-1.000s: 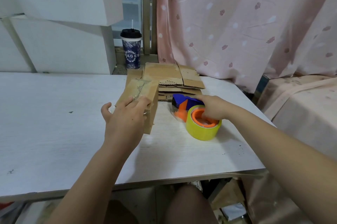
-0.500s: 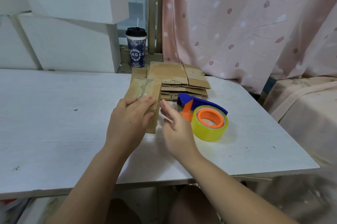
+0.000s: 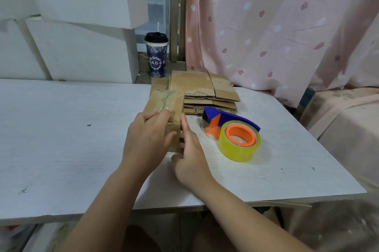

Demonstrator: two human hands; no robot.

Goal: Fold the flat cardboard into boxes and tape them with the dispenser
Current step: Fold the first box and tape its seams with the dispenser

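Note:
A small folded cardboard box (image 3: pixel 168 99) stands on the white table (image 3: pixel 61 138), with clear tape across its top. My left hand (image 3: pixel 148 138) lies over the box's near end, fingers on the taped top. My right hand (image 3: pixel 189 149) presses straight fingers against the box's right side. The tape dispenser (image 3: pixel 231 130), blue and orange with a yellow-tinted roll, lies on the table just right of my right hand, untouched. A stack of flat cardboard (image 3: pixel 205 91) lies behind the box and dispenser.
A dark blue paper cup (image 3: pixel 156 56) with a black lid stands on the sill behind the cardboard. Large white boxes (image 3: pixel 82 25) are stacked at the back left. A pink curtain (image 3: pixel 276 25) hangs at the back right. The table's right edge is near the dispenser.
My right hand let go of the tape dispenser and moved left to the box's right side. The left hand stayed on the box. The dispenser now lies alone.

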